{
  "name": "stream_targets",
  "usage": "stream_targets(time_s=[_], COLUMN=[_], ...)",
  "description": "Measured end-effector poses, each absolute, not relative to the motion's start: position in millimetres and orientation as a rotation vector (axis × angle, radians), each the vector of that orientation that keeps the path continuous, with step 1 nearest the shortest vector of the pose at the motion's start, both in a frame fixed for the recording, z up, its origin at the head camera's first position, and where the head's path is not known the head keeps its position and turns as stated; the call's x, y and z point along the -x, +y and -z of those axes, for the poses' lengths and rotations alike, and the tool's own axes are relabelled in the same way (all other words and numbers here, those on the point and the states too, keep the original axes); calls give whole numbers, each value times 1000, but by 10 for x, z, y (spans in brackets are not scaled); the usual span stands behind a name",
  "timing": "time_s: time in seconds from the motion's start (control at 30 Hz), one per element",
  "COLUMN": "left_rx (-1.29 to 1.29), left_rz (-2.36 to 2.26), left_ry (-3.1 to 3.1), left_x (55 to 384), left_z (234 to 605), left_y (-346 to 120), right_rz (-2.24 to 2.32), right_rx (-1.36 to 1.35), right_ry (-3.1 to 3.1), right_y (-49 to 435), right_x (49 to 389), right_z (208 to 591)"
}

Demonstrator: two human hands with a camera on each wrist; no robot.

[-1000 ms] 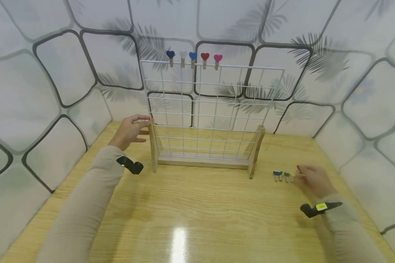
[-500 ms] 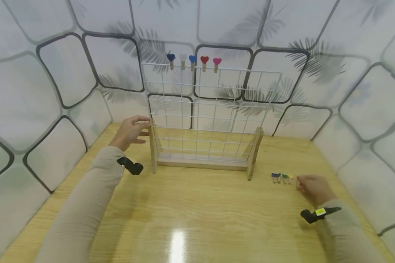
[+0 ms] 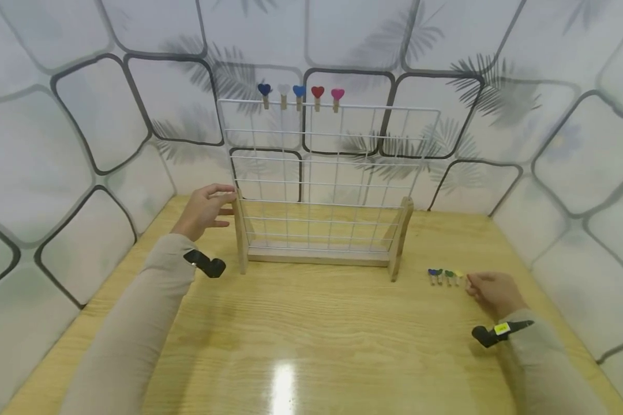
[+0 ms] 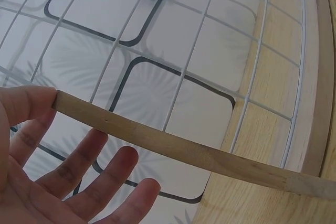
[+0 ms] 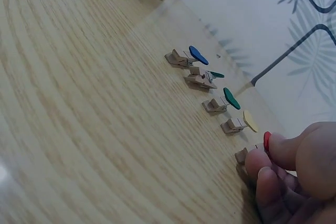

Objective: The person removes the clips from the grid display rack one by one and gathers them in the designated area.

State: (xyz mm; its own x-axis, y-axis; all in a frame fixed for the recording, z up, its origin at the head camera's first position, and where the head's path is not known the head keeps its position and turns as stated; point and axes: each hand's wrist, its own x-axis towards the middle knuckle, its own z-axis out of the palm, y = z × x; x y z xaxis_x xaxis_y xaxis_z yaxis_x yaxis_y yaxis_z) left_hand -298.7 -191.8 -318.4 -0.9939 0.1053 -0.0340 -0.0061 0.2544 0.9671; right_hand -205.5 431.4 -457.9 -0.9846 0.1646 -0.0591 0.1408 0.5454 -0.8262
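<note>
My right hand pinches a small wooden clothespin with a red heart at the table's right; the fingers hide much of it. Beside it stands a row of heart clothespins: yellow, green, another green tipped over, and dark blue. My left hand holds the upper end of the left wooden post of a white wire grid rack at thumb and forefinger; the other fingers reach out loosely. Several heart clothespins are clipped along the rack's top wire.
The rack's right wooden post stands between the grid and the loose clothespins. Patterned cloth walls enclose the wooden table at the back and sides.
My right hand has come down slightly with the red-heart clothespin, bringing it beside the yellow one. The left hand stays at the post. The head view has shifted a little.
</note>
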Motion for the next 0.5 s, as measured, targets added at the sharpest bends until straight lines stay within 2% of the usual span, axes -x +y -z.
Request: stream_targets(time_s=[0.5], left_rx=[-93], left_rz=[-1844], left_ry=[2429], left_x=[2983], left_z=[3173], left_y=[-1923], right_rz=[-1580], right_rx=[286], right_ry=[-2693], right_y=[4358], right_x=[2080], right_z=[4530])
